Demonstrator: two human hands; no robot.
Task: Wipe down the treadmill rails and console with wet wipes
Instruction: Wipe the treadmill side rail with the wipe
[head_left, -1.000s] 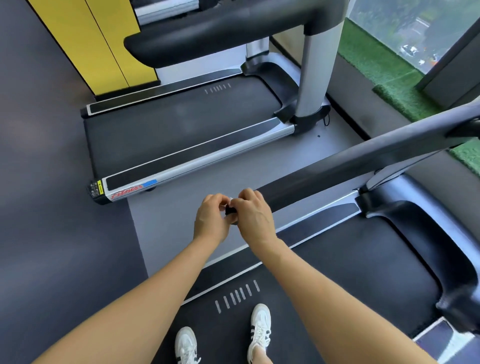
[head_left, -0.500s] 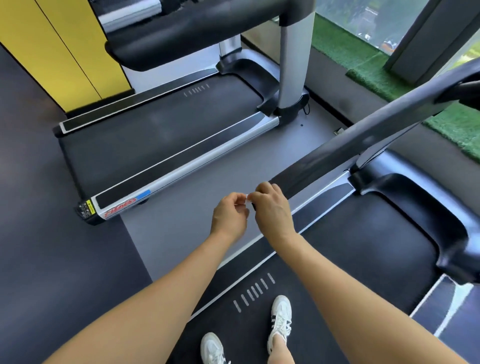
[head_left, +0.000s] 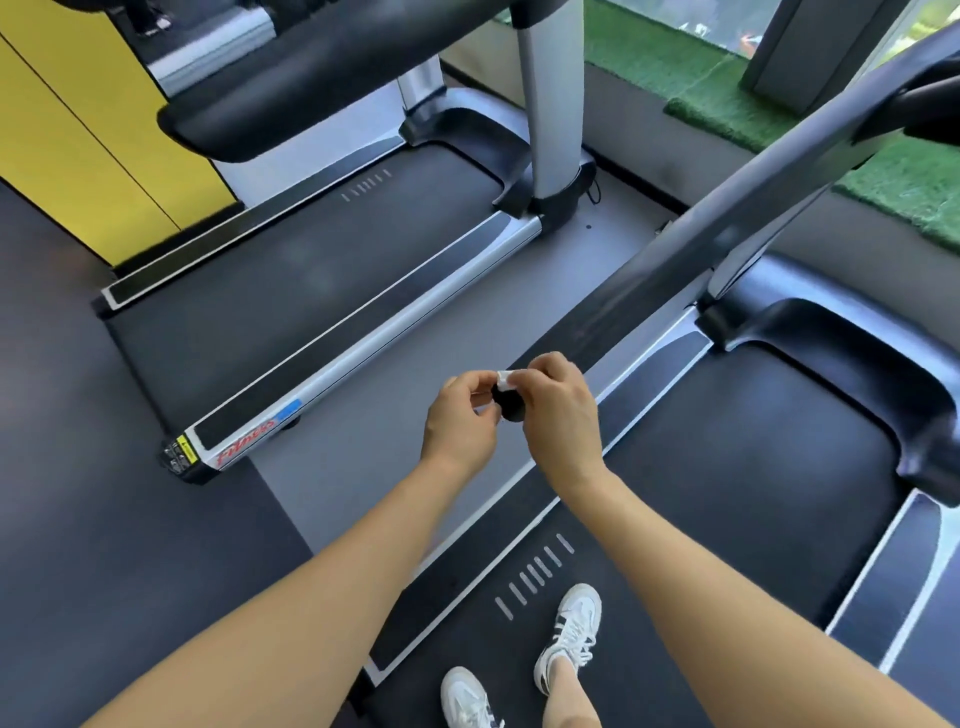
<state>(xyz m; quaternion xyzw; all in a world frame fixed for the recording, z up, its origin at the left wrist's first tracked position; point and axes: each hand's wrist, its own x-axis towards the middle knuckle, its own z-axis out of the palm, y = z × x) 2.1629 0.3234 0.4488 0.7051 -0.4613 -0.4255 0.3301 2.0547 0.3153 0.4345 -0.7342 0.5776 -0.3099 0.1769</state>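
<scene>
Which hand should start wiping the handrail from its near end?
Probably right: the right hand pinches the white wipe at the handrail end cap; the left hand sits just off it.

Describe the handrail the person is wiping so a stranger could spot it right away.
Start at the treadmill the person stands on. Its long dark handrail slants down from the upper right, ending at both hands. The left hand and right hand pinch a small white wipe at its round end cap, unlike the neighbouring treadmill's untouched rail.

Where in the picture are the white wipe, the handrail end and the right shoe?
white wipe (head_left: 505, 378), head view, on its bunched visible part.
handrail end (head_left: 510, 410), head view, on the round cap.
right shoe (head_left: 571, 631), head view, on the laces.
</scene>
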